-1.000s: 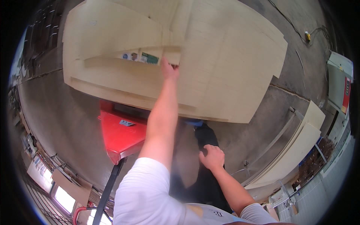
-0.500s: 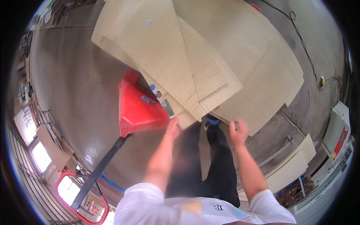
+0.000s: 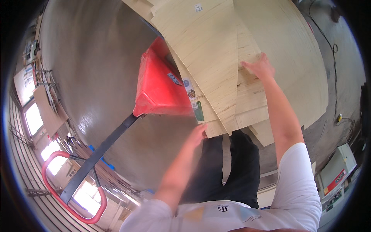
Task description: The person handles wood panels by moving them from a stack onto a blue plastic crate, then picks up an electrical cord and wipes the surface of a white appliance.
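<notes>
Thin pale plywood sheets lie in a loose, skewed stack, their edges fanned out. My left hand is at the near left corner of a lower sheet, just below its green label, fingers closed at the edge; the fingertips are partly hidden. My right hand reaches farther over the stack, thumb and fingers spread, by the right edge of the upper sheets. Nothing shows in its grasp.
Left of the stack is a red pallet-truck-like body with a dark bar and red loop handle. A black cable lies on the floor at the right, near a grey machine cabinet.
My right hand has moved from the near edge to farther over the sheets, its fingers now spread. My left hand stays by the labelled corner. The whole view has shifted, bringing the stack rightward.
</notes>
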Tool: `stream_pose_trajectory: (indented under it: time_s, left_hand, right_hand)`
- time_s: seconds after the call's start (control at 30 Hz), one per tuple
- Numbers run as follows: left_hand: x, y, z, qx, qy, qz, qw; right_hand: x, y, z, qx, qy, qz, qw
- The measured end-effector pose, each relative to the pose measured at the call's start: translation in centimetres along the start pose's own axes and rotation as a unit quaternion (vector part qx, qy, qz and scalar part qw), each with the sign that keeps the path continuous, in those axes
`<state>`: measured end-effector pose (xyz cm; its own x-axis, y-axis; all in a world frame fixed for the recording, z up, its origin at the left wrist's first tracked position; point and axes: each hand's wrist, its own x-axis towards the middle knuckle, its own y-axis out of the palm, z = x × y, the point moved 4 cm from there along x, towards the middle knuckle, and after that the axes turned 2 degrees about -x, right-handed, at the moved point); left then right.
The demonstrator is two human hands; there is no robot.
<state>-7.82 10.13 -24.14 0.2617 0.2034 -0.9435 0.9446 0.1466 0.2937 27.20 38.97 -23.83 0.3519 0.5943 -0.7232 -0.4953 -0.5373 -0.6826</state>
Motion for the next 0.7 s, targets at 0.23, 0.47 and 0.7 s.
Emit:
stream_pose_trajectory:
  time_s: [0.23,0.47,0.7]
  left_hand:
    - [1.8,-5.0,-3.0,-0.096,0.025,0.02,0.995]
    - [10.2,-4.0,-14.2,-0.072,0.201,-0.115,0.97]
    - [13.0,-4.0,-22.6,0.016,0.29,-0.151,0.945]
  right_hand:
    - [-0.2,-1.4,0.9,-0.105,-0.003,-0.009,0.994]
    - [0.3,-1.3,0.6,-0.069,-0.016,0.034,0.997]
    - [0.5,-1.4,-0.8,0.009,-0.049,-0.033,0.998]
